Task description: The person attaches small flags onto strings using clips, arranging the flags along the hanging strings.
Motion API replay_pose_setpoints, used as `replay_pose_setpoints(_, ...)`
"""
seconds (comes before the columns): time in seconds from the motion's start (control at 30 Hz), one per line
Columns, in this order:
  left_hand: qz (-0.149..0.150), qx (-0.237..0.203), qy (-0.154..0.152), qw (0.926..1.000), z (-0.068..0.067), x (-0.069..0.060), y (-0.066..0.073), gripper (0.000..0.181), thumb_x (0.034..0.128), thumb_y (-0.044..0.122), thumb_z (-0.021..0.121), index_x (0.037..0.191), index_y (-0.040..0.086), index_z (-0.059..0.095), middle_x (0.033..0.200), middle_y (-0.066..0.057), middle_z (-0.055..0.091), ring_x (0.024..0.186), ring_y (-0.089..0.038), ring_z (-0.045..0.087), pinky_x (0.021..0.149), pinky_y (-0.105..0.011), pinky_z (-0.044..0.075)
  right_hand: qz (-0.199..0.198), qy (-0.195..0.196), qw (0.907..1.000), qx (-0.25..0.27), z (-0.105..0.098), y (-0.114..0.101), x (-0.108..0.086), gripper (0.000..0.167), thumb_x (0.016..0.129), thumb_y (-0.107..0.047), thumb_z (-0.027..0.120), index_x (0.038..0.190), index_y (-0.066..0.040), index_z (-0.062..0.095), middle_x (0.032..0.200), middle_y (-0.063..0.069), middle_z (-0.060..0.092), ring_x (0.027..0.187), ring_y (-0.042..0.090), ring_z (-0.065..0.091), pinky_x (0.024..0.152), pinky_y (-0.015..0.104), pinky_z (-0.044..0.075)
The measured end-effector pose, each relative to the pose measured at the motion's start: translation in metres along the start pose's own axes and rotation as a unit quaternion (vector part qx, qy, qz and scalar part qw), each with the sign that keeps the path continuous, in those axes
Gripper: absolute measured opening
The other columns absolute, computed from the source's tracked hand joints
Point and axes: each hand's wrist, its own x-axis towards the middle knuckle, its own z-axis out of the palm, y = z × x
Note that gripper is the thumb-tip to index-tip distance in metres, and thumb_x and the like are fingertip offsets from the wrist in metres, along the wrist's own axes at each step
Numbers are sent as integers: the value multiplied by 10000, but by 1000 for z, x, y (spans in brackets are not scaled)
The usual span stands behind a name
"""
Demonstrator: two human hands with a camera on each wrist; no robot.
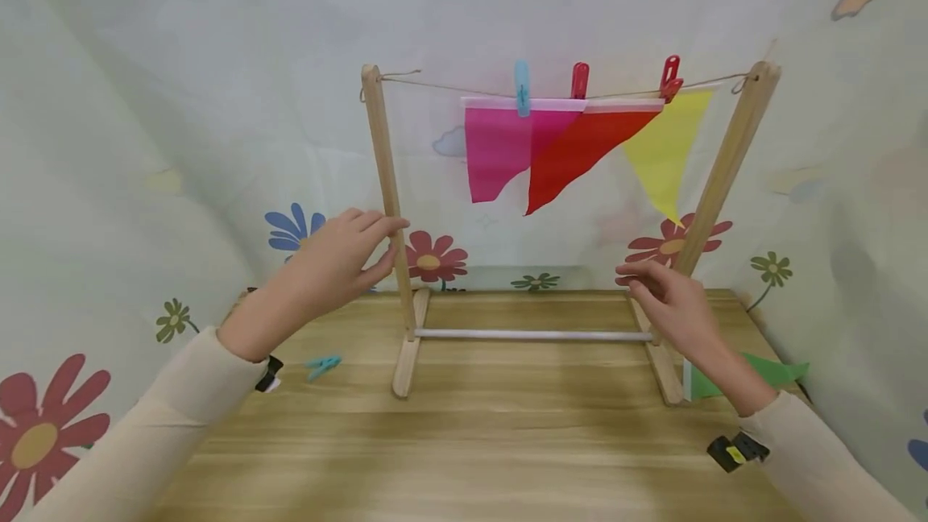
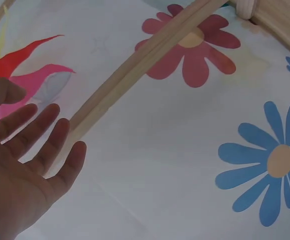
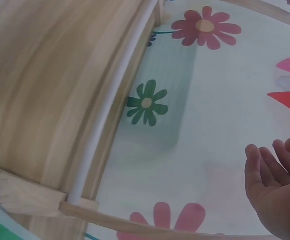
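My left hand is at the left post of a wooden stand, fingers loosely bent; whether they touch the wood I cannot tell. Inside the right post, my right hand hovers with relaxed fingers and holds nothing. A string between the post tops carries a pink pennant, a red pennant overlapping it, and a yellow pennant. On the string sit a blue clothespin and two red ones, the middle clothespin and the right clothespin.
A teal clothespin lies on the wooden table left of the stand. Partly behind my right forearm is a green pennant by the right foot. A white rod joins the stand's base. Flower-printed cloth surrounds the table.
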Motion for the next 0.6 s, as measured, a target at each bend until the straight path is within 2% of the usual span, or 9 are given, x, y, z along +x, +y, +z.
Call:
replay_pose_setpoints(0.13, 114, 32, 63, 9999, 11, -10, -1, 372, 936, 102, 695, 1291, 13, 632, 1153, -145, 699, 1020, -339, 634, 869, -467, 558, 123, -189, 9996, -161, -2, 3, -12, 262, 1057, -162, 561, 1285, -91, 669, 1199, 126, 722, 1006, 102, 700, 759, 82, 490)
replay_pose_setpoints(0.23, 136, 94, 97, 9998, 17, -16, -2, 333, 938, 101, 688, 1259, 19, 651, 1121, -128, 704, 977, -324, 636, 827, -448, 559, 148, -307, 9990, -306, -1, 5, -18, 280, 1055, -164, 565, 1307, -89, 661, 1221, 129, 713, 1043, 297, 697, 762, 111, 502)
replay_pose_setpoints(0.47, -50, 239, -53, 9997, 26, -29, -6, 330, 939, 143, 708, 1246, 33, 661, 1154, -118, 703, 986, -314, 627, 848, -442, 540, 78, -358, 9987, -365, 2, 15, -33, 313, 1042, -110, 561, 1340, -70, 647, 1264, 127, 699, 1098, 329, 675, 830, 57, 452)
replay_pose_setpoints(0.6, -227, 217, -203, 9993, 30, -38, -8, 341, 946, 148, 703, 1268, 49, 653, 1189, -116, 699, 1014, -314, 632, 846, -447, 550, 76, -361, 9984, -430, 0, 22, -41, 328, 1041, -92, 539, 1353, -70, 639, 1281, 152, 685, 1093, 357, 677, 832, 114, 489)
